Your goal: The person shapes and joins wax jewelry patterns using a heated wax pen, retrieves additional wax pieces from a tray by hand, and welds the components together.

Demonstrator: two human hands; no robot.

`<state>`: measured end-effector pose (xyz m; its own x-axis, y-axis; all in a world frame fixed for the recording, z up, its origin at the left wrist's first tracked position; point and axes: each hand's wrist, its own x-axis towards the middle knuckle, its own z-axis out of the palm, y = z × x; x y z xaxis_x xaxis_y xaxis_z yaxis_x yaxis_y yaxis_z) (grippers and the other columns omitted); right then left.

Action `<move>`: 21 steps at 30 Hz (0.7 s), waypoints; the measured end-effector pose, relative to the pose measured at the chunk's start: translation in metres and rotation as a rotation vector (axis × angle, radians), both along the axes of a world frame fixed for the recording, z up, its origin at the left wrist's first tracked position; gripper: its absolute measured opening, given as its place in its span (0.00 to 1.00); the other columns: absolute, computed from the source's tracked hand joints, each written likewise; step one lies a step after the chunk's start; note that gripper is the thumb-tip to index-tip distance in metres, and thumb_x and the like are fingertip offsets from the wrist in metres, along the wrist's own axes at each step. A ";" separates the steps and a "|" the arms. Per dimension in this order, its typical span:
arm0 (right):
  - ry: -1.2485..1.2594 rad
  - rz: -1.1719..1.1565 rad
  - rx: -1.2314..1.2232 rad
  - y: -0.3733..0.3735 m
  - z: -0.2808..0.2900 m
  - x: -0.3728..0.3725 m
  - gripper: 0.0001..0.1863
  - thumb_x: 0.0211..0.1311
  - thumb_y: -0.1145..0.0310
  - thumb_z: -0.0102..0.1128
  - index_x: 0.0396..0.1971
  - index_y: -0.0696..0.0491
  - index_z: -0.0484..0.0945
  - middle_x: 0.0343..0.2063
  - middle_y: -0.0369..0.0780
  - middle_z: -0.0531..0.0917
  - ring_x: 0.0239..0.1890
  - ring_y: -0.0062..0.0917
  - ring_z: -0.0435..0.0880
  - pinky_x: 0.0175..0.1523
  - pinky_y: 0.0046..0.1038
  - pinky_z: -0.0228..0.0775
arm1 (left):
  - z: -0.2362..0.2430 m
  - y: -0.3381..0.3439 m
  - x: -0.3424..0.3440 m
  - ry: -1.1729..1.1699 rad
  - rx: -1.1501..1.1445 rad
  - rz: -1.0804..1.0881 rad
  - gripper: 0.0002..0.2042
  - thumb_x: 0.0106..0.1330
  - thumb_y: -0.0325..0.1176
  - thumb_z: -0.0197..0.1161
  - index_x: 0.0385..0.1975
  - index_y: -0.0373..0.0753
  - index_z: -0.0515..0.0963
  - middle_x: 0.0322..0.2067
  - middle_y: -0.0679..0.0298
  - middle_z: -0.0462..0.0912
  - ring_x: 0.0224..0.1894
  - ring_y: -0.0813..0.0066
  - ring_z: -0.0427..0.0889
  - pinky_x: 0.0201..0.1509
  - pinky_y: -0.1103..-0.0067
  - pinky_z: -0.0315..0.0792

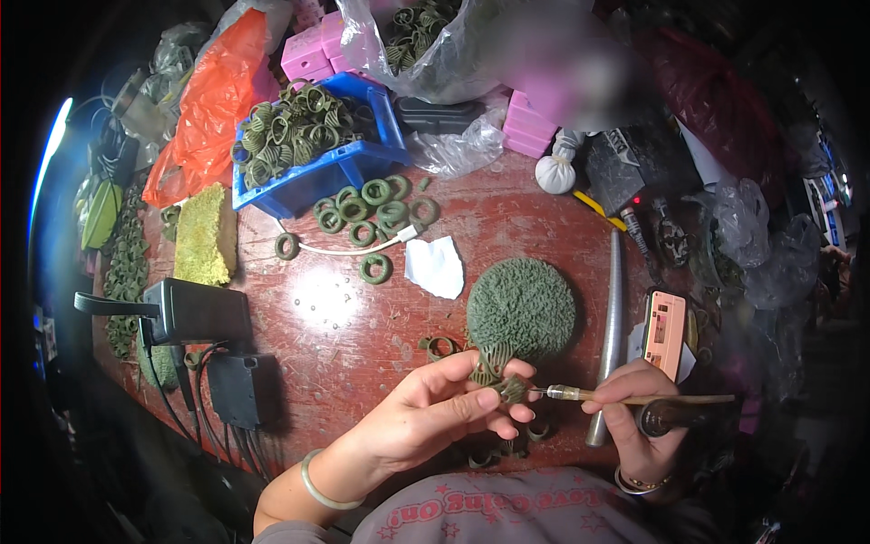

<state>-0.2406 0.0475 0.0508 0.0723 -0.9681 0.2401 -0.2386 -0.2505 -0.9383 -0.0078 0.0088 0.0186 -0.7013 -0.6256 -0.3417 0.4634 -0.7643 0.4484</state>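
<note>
Head view, over a worn red tabletop (535,213).

Item: left hand (435,408), fingers curled, thumb and fingertips pinched around a ribbed green piece (513,391). The piece lies on the near side of a round, rough green pad (522,308); whether it is one ring or two held together, I cannot tell from here.

Item: right hand (639,408), closed pen-fashion on a slim wooden-handled tool (580,394), its fine tip pointing left at the piece. Contact between tip and piece: too small to make out.

Item, nearby: a tapered metal rod (613,335), lying just beside the right hand; loose green rings (362,218) beyond the pad.

Handling notes, by my judgement: the thin ribs look easily bent, so a light pinch on the thicker part suits best. Steady the hands against each other or on the pad. Short, shallow strokes; rotate the piece rather than twisting the tool wrist. Keep the left thumb out of the tip's path.
</note>
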 end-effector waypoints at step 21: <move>-0.095 -0.009 0.041 0.001 0.002 -0.004 0.04 0.60 0.84 0.57 0.34 0.62 0.79 0.29 0.42 0.83 0.32 0.29 0.81 0.36 0.26 0.73 | 0.001 0.000 -0.001 -0.021 -0.004 0.008 0.18 0.71 0.26 0.51 0.58 0.27 0.68 0.50 0.46 0.76 0.47 0.65 0.80 0.49 0.73 0.77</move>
<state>-0.2442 0.0488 0.0525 0.0422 -0.9776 0.2060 -0.1503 -0.2100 -0.9661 -0.0085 0.0085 0.0195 -0.6889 -0.6326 -0.3539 0.4602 -0.7589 0.4607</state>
